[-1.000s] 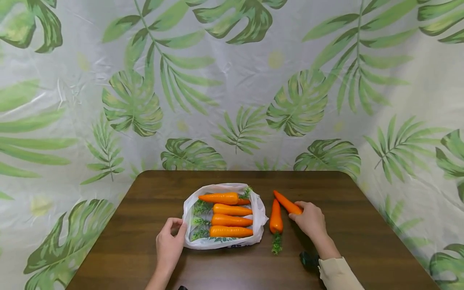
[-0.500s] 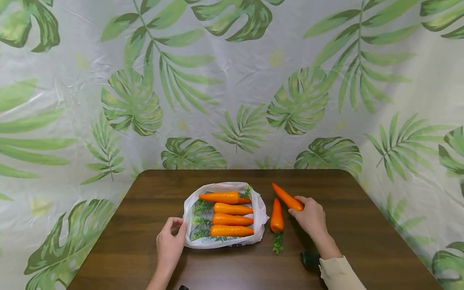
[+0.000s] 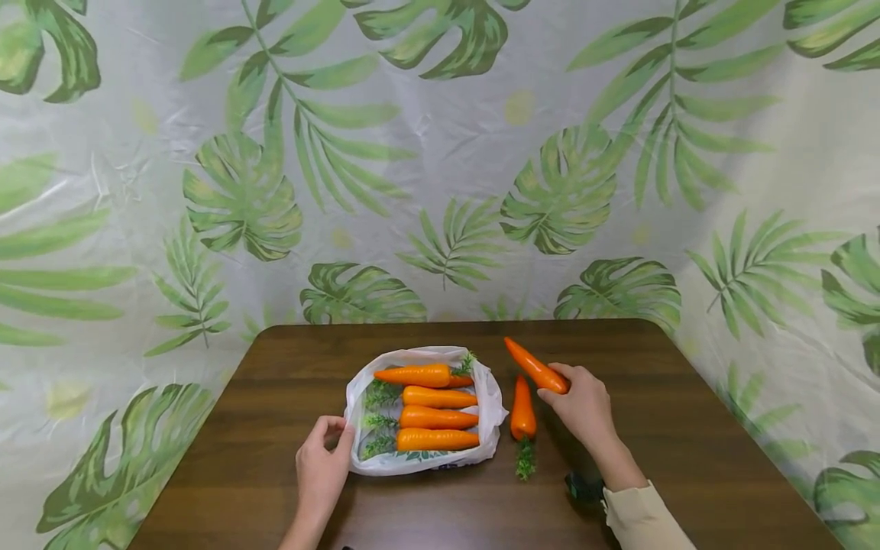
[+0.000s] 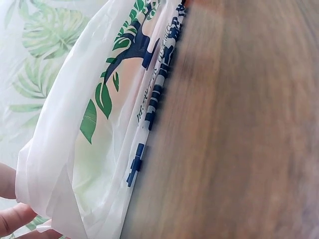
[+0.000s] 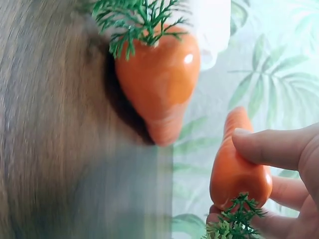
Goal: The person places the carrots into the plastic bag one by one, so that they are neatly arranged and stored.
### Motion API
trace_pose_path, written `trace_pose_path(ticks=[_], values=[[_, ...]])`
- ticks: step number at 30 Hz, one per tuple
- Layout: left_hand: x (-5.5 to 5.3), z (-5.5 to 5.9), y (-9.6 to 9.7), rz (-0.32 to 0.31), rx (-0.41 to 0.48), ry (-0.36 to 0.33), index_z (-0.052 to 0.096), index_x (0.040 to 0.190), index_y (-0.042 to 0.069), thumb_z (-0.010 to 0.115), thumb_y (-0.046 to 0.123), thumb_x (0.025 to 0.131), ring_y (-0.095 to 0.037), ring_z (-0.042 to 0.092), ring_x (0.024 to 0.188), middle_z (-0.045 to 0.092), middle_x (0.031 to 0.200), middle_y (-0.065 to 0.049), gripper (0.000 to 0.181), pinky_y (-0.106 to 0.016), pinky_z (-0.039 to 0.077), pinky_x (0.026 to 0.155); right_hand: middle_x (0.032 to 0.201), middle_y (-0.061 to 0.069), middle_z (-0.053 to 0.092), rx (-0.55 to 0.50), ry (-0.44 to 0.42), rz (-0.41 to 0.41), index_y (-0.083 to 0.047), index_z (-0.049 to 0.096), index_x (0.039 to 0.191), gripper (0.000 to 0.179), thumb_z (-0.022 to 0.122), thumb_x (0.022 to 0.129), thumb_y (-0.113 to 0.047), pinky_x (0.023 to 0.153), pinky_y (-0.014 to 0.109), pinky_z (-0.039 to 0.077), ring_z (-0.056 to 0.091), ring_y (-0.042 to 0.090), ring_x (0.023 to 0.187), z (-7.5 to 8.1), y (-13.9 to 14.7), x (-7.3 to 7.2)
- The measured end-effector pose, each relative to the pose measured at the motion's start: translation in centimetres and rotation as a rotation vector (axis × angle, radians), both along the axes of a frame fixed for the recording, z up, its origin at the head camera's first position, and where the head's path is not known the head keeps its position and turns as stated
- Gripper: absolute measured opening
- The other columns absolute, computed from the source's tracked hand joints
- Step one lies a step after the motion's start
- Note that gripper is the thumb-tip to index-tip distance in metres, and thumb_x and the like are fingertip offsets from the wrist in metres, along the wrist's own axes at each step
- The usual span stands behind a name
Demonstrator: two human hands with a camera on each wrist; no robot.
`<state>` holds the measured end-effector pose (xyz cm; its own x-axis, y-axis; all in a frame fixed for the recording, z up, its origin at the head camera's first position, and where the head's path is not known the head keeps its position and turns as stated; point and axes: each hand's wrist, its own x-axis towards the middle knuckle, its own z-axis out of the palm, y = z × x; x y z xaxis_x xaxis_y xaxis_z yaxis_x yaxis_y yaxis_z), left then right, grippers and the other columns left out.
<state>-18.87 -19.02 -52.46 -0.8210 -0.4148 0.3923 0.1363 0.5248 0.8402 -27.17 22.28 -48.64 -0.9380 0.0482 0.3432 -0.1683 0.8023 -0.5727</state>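
My right hand (image 3: 586,406) grips an orange carrot (image 3: 535,367) by its thick end, the tip pointing away and to the left. In the right wrist view, thumb and fingers pinch the held carrot (image 5: 238,172) just above its green leaves. Another carrot (image 3: 522,412) lies on the table beside it, leaves toward me. Several carrots (image 3: 438,418) lie in a row inside the white plastic bag (image 3: 490,405), which is spread open. At the bag's left edge, my left hand (image 3: 323,464) pinches the rim; the left wrist view shows its fingers (image 4: 15,219) there.
The brown wooden table (image 3: 660,451) has its far edge just behind the bag. A leaf-patterned sheet (image 3: 447,153) hangs behind it. A dark strapped device (image 3: 583,487) sits at my right wrist.
My right hand has raised the carrot and moved it slightly left and away, off the table beside the other carrot. The left hand stays at the bag's edge.
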Motion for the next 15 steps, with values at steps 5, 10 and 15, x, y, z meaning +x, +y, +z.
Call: trace_pose_path(ticks=[5, 10, 15], values=[[0.2, 0.0, 0.0, -0.01, -0.001, -0.013, 0.07, 0.095, 0.012, 0.072, 0.013, 0.092, -0.024, 0.072, 0.094, 0.074, 0.096, -0.005, 0.004, -0.038, 0.054, 0.074, 0.103, 0.013, 0.065, 0.008, -0.01, 0.023, -0.01, 0.067, 0.13, 0.052, 0.084, 0.083, -0.025, 0.066, 0.039, 0.045, 0.057, 0.025, 0.078, 0.2, -0.9, -0.1], [0.1, 0.0, -0.1, 0.003, 0.003, -0.013, 0.07, 0.095, 0.012, 0.073, 0.015, 0.092, -0.024, 0.072, 0.094, 0.074, 0.096, -0.005, 0.005, -0.039, 0.053, 0.074, 0.104, 0.011, 0.066, 0.033, 0.013, 0.084, -0.011, 0.068, 0.129, 0.052, 0.084, 0.082, -0.024, 0.067, 0.04, 0.044, 0.057, 0.025, 0.078, 1.2, -2.1, -0.1], [-0.1, -0.2, -0.3, 0.013, 0.01, -0.007, 0.07, 0.094, 0.012, 0.074, 0.015, 0.091, -0.023, 0.072, 0.094, 0.075, 0.096, -0.004, 0.006, -0.042, 0.051, 0.076, 0.105, 0.009, 0.066, 0.038, -0.004, 0.134, -0.011, 0.068, 0.129, 0.052, 0.084, 0.081, -0.024, 0.066, 0.037, 0.044, 0.057, 0.023, 0.078, 2.2, -3.4, -0.2]])
